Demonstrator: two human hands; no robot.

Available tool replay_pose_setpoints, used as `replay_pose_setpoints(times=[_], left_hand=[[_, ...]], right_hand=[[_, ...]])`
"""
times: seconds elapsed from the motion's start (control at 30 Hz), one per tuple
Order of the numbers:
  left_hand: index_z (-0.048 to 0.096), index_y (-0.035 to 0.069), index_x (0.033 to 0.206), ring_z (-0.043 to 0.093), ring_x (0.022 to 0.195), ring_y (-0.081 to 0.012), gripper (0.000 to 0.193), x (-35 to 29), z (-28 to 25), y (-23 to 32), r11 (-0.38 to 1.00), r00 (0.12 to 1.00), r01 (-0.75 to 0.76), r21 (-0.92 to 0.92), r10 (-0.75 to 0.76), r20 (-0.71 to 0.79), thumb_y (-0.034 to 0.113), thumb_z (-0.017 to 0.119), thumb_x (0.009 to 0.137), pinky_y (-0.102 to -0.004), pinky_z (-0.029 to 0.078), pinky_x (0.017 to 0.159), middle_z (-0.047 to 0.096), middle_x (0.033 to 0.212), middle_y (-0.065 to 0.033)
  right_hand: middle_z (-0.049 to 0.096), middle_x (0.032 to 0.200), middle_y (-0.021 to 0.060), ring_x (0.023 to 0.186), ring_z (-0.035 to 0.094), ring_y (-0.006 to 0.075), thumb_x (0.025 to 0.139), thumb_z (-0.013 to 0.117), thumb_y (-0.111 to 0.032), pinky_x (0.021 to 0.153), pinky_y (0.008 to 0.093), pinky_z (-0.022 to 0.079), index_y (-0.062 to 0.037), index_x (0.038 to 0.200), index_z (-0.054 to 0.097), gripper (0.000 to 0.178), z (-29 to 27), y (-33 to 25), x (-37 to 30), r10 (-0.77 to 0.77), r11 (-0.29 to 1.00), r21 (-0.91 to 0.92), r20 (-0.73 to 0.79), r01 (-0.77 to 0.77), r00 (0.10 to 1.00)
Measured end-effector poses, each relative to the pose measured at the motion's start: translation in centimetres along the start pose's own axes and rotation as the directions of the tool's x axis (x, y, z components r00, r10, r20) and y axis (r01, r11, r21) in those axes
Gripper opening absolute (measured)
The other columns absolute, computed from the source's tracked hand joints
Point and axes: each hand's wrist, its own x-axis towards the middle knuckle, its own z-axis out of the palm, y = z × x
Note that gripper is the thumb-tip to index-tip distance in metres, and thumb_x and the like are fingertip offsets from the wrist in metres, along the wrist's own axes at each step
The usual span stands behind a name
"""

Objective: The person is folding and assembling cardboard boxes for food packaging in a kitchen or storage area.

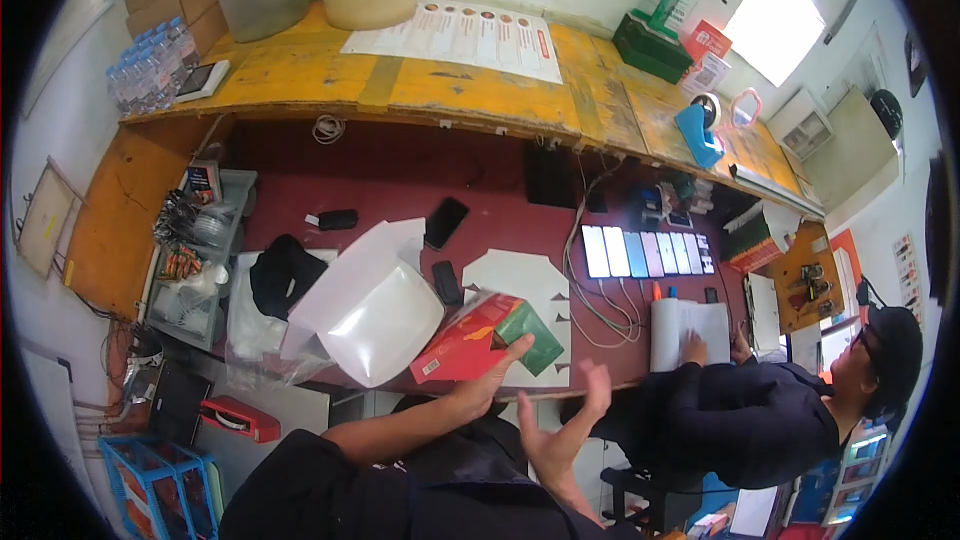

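My left hand (484, 389) holds a red and green cardboard box (468, 340) over the near edge of the maroon desk, thumb along its green end. The fingers underneath are partly hidden. Just right of the box, my right hand (566, 432) is raised with its fingers spread and nothing in it. To the left of the box, a large white open container (385, 325) with a glossy inside stands tilted on the desk. A flat white sheet (520, 275) with dark triangular marks along its right side lies partly beneath the box.
Several lit phones (650, 252) lie in a row with cables (590, 310). A co-worker (740, 410) sits at right over an open notebook (690, 325). A dark phone (446, 222) and black cloth (285, 275) lie behind the container. A yellow shelf (460, 90) overhangs the desk.
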Motion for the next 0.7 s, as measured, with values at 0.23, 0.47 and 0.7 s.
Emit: replay_pose_setpoints(times=[0.23, 0.47, 0.7], left_hand=[[0.065, 0.004, 0.115, 0.062, 0.093, -0.0099, 0.038, -3.3, -1.8, 4.6, 0.939, 0.928, -0.195, 0.283, 0.084, 0.362, 0.028, 0.078, 0.089, -0.0280, 0.051, 0.076, 0.067, 0.101, -0.0033], [0.065, 0.004, 0.121, 0.065, 0.094, -0.0191, 0.044, -10.9, -5.8, 10.7, 0.500, 0.580, -0.780, 0.375, 0.355, 0.733, 0.014, 0.082, 0.081, -0.0324, 0.052, 0.080, 0.067, 0.107, -0.0122], [0.072, 0.008, 0.102, 0.066, 0.099, -0.0279, 0.025, -12.2, -14.5, 16.1, -0.250, 0.627, -0.596, 0.763, 0.449, 0.637, 0.005, 0.075, 0.077, -0.0406, 0.052, 0.088, 0.069, 0.106, -0.0113]], right_hand=[[0.066, 0.109, 0.0207, 0.097, 0.068, 0.0364, 0.068, 0.087, -0.018, 0.083, 0.0394, 0.055, 0.0019, 0.128, 0.057, 0.070, 0.3, 1.9, 1.7, 0.086, 0.981, 0.115, 0.457, -0.155, 0.885], [0.063, 0.113, 0.0126, 0.097, 0.062, 0.0157, 0.087, 0.059, -0.017, 0.084, 0.0289, 0.049, 0.0038, 0.131, 0.052, 0.049, -1.3, 6.6, 5.3, 0.376, 0.611, 0.557, 0.421, -0.563, 0.825], [0.064, 0.116, 0.0154, 0.099, 0.063, 0.0251, 0.086, 0.061, -0.002, 0.092, 0.0376, 0.048, 0.0050, 0.121, 0.059, 0.037, 0.5, 6.0, 8.9, 0.074, 0.842, 0.399, 0.582, -0.363, 0.810]])
